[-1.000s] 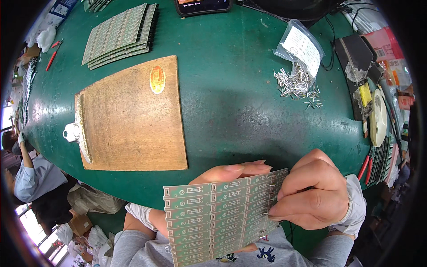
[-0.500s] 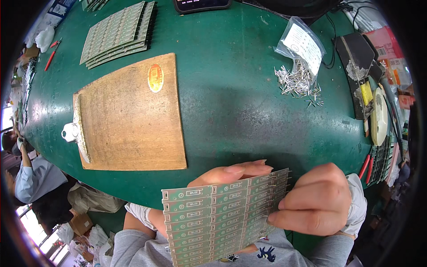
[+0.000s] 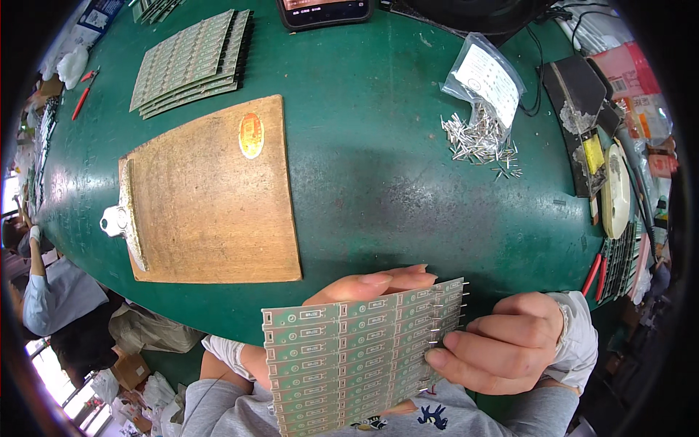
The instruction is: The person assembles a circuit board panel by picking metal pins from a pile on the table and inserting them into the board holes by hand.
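A green circuit board panel (image 3: pixel 364 349), divided into rows of small identical boards, stands tilted in front of my chest. My left hand (image 3: pixel 371 285) is closed on it from behind, its fingers showing above the top edge. Short silver metal pins (image 3: pixel 435 331) stick out along the panel's right part. My right hand (image 3: pixel 502 346) is at that side, thumb and forefinger pinched close to the pins; whatever lies between the fingertips is too small to make out. Loose metal pins (image 3: pixel 477 142) spill from a clear plastic bag (image 3: pixel 488 73) with a white label, farther off to the right.
A wooden clipboard (image 3: pixel 211 204) lies left on the green table (image 3: pixel 364 146). Stacked circuit panels (image 3: pixel 182 62) are behind it, red-handled cutters (image 3: pixel 84 98) farther left. A phone (image 3: pixel 325 13) is at the back. A black holder (image 3: pixel 575 124) and red-handled pliers (image 3: pixel 595 277) are right. Another person (image 3: pixel 62 291) sits far left.
My right hand has moved slightly down and left along the panel's pins, its fingers turning into fuller view. The panel stays in my left hand. The view has shifted slightly; the phone shows more.
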Available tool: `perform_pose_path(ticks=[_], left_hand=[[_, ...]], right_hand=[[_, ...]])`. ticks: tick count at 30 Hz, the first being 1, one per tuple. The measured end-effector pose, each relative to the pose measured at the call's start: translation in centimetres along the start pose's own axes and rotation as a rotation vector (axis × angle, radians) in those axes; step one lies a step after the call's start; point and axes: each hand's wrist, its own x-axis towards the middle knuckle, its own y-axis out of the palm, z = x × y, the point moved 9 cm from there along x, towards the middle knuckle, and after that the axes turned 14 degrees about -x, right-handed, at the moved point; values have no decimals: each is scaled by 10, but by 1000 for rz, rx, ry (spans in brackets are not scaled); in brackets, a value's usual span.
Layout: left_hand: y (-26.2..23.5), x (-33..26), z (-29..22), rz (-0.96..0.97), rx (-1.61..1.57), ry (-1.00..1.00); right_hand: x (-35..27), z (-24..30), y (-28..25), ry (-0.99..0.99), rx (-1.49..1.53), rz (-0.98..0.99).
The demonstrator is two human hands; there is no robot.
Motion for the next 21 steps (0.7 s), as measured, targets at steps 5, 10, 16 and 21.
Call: perform_pose_path(ticks=[5, 10, 16, 21], left_hand=[[-3, 5, -1, -5, 7, 102], [-9, 6, -5, 44, 65, 200], [-5, 12, -9, 329, 619, -107], [2, 12, -9, 398, 622, -75]], right_hand=[[16, -51, -1, 286, -88, 171], [4, -96, 18, 381, -456, 286], [9, -93, 27, 306, -646, 388], [11, -94, 30, 330, -621, 437]])
